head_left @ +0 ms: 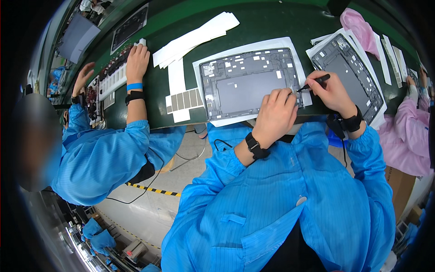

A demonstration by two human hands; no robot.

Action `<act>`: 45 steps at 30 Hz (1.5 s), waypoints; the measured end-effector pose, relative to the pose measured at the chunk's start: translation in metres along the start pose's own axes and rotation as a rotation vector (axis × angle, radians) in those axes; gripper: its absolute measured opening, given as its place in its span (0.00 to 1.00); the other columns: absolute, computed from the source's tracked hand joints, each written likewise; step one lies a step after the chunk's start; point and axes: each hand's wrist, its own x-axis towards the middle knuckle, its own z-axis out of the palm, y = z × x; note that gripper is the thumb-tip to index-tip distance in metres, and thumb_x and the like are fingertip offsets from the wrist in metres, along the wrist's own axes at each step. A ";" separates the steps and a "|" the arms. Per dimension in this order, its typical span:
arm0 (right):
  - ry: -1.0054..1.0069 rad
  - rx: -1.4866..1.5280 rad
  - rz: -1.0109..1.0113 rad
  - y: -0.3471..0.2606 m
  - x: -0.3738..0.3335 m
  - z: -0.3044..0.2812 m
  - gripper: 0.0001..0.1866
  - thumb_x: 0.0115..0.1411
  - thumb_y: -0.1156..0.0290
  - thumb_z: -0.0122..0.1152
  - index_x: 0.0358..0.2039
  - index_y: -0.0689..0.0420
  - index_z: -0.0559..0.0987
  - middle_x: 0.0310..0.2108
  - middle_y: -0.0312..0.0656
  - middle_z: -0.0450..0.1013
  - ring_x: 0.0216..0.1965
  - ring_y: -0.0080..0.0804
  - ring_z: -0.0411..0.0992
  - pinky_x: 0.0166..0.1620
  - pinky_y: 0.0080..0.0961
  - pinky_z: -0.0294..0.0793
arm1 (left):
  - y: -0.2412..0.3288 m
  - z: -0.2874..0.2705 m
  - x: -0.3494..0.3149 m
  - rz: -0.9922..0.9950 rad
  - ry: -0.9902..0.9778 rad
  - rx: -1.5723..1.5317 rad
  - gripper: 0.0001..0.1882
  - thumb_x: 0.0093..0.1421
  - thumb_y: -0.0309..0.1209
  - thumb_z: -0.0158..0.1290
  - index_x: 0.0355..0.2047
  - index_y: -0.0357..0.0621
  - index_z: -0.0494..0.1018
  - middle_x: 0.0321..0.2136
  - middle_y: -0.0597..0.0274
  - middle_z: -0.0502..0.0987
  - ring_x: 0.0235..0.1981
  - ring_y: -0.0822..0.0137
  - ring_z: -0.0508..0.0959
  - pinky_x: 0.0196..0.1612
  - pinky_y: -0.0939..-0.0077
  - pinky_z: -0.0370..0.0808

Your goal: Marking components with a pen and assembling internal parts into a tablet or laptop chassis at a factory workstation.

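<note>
A grey tablet housing [247, 88] dotted with small white pads lies on white sheets at the table's near edge. My left hand [277, 111] rests over its lower right corner. The fingers are bent and close together, and what may be under their tips is hidden. My right hand [333, 93] is closed round a slim black pointed tool [322, 79]. The tool's tip meets the housing's right edge, close beside my left fingertips. To the right, a second grey tablet housing [351, 75] lies tilted on more white sheets.
Left of the housing are long white paper strips [195, 38] and a card of grey rectangular pads [185, 99]. A co-worker's hand [137, 61] reaches to a white tray [113, 81] at the left. Pink cloth [360, 29] and a pink-sleeved co-worker [405, 129] are at the right.
</note>
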 end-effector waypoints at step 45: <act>-0.165 0.183 -0.107 -0.128 0.137 0.303 0.19 0.66 0.61 0.56 0.30 0.67 0.79 0.20 0.43 0.77 0.21 0.26 0.74 0.27 0.24 0.71 | -0.131 -0.121 -0.118 -0.363 0.432 0.257 0.18 0.52 0.33 0.59 0.41 0.34 0.77 0.47 0.43 0.74 0.51 0.47 0.73 0.55 0.57 0.68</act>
